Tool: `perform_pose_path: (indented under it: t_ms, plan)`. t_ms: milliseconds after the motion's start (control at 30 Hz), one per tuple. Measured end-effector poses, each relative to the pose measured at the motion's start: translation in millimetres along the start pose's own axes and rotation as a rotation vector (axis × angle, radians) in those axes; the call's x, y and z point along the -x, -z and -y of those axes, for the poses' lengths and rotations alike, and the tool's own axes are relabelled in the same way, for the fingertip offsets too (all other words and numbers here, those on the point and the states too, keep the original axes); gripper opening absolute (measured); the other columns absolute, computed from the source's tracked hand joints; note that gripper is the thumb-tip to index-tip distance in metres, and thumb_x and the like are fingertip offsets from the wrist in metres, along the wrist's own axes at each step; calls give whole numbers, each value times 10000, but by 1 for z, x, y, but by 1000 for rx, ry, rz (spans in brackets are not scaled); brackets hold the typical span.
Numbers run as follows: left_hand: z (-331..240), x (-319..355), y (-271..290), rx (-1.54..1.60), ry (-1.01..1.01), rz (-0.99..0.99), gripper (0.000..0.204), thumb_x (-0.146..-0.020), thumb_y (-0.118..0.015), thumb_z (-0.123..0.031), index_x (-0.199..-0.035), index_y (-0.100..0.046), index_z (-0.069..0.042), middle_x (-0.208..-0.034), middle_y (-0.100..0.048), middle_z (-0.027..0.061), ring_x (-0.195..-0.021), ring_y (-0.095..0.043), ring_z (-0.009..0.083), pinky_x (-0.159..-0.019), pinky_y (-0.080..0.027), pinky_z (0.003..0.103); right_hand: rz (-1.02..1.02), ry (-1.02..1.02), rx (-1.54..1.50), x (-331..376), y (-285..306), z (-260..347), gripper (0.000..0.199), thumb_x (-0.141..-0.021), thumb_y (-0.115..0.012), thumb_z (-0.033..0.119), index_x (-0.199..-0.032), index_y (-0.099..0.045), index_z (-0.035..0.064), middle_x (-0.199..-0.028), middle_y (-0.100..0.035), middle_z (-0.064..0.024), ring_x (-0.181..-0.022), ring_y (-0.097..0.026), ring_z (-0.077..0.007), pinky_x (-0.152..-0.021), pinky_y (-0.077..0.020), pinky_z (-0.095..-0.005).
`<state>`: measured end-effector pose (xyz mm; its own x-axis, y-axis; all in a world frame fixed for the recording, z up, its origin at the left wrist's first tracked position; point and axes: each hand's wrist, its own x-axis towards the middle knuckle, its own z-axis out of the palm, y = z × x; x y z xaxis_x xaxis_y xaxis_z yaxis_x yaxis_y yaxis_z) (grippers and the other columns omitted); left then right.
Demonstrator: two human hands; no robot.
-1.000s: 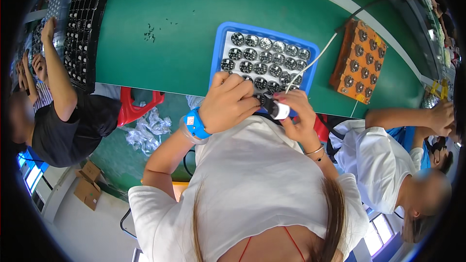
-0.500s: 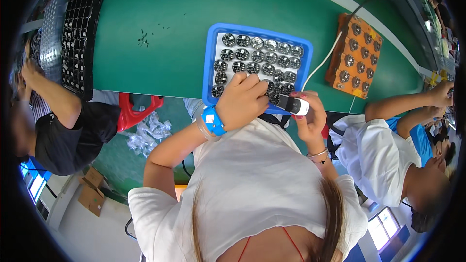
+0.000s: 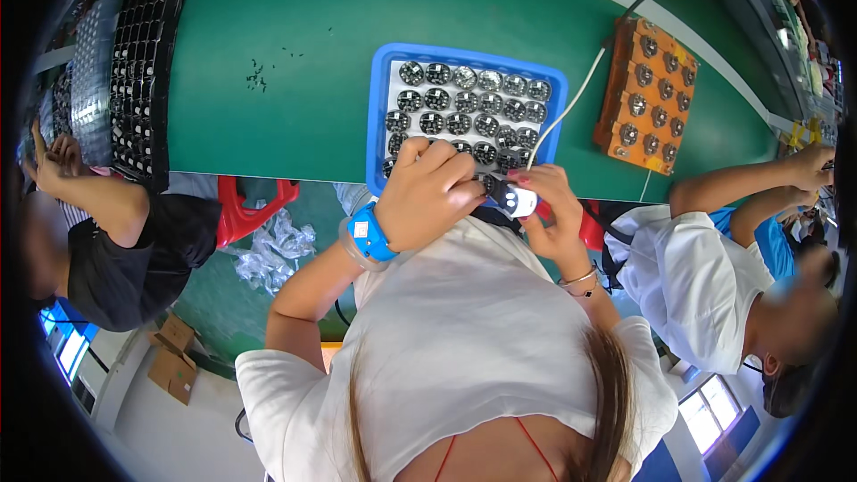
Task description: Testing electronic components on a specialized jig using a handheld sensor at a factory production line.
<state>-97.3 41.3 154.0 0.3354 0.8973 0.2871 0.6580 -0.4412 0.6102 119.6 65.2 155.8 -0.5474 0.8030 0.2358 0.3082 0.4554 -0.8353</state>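
A blue tray (image 3: 379,80) stands before me, its white lining bearing rows of round dark parts (image 3: 463,78) with shiny details. My left hand (image 3: 430,189), in a blue wristband, is over the tray's near left part with fingers bent and closed. Its thumb and forefinger meet at the dark end of a small white-and-black handheld device (image 3: 518,201); what they pinch is too small to make out. My right hand (image 3: 555,212) grips that device by its white body, beside the tray's near right corner. A white cable (image 3: 571,107) runs up from beside the device.
An orange block (image 3: 616,94) with several round metal parts stands to the right on the green table (image 3: 268,125). Small dark bits (image 3: 257,78) lie at the left, near a black compartment tray (image 3: 143,80). People sit on both sides; a red stool (image 3: 234,214) stands at the left.
Both hands have shifted slightly left and down. The device has turned and moved left with my right hand, its dark end now close against my left fingertips.
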Motion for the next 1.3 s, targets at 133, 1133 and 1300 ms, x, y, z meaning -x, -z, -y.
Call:
perform_pose_path:
  t_ms: [133, 1133, 1300]
  plan:
    - [2, -2, 0, -27, -55, 65, 108, -659, -722, -205, -690, -639, -144, -759, -484, -34, -808, -468, 165, -744, -311, 351, -148, -220, -235, 23, 2, -3, 364, -905, -568, 218, -1169, -475, -13, -1084, -591, -186, -1010, -587, -268, -893, -451, -385]
    - [-8, -30, -30, -10, -122, 191, 122, -670, -697, -219, -751, -665, -134, -764, -459, -18, -792, -445, 167, -722, -322, 330, -318, -289, -327, 41, 41, -12, 348, -901, -577, 150, -1191, -482, -18, -1122, -587, -187, -1049, -581, -265, -928, -433, -377]
    - [-18, -41, -52, -52, -179, 52, 60, -670, -633, -180, -704, -637, -132, -769, -459, -5, -798, -447, 170, -710, -332, 312, -284, -271, -173, 45, 50, -16, 332, -870, -604, 151, -1148, -527, -13, -1084, -610, -173, -1013, -584, -261, -892, -439, -363]
